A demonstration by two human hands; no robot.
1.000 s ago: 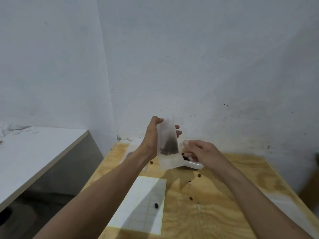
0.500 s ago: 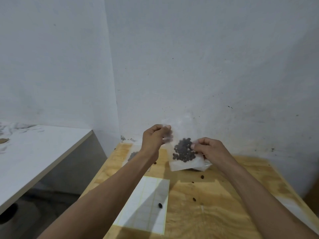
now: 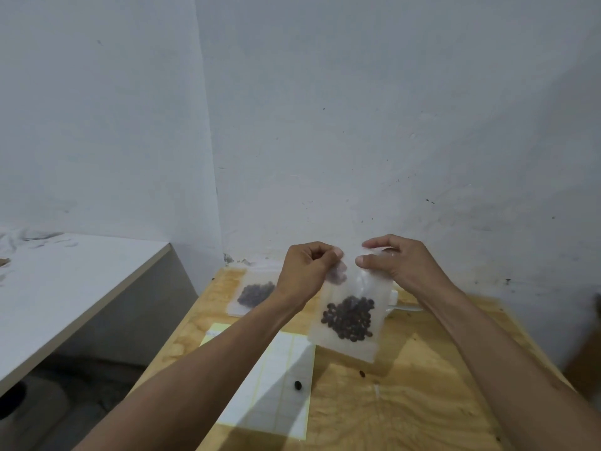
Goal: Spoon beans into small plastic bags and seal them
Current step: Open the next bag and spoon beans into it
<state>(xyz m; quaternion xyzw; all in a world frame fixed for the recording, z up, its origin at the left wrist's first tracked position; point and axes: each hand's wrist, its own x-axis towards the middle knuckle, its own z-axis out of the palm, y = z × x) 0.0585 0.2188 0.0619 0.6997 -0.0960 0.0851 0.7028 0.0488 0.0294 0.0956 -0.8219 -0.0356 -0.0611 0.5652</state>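
Observation:
A small clear plastic bag (image 3: 349, 336) hangs upright above the wooden table (image 3: 406, 402), with a heap of dark beans (image 3: 349, 317) in its lower half. My left hand (image 3: 307, 271) pinches the bag's top edge at the left. My right hand (image 3: 395, 263) pinches the same edge at the right. A second bag with beans (image 3: 253, 294) lies flat at the table's far left corner. Behind the held bag a white container (image 3: 392, 299) shows partly, with a white handle (image 3: 405, 308) sticking out to the right.
A white gridded sheet (image 3: 273, 385) lies on the table's near left part, with one loose bean (image 3: 297, 385) on it. Another loose bean (image 3: 361, 373) lies on the wood. A white counter (image 3: 65, 288) stands to the left, and grey walls meet behind the table.
The bag has turned to face me and now hangs lower. My right hand has come up from the container to the bag's top edge, opposite my left hand.

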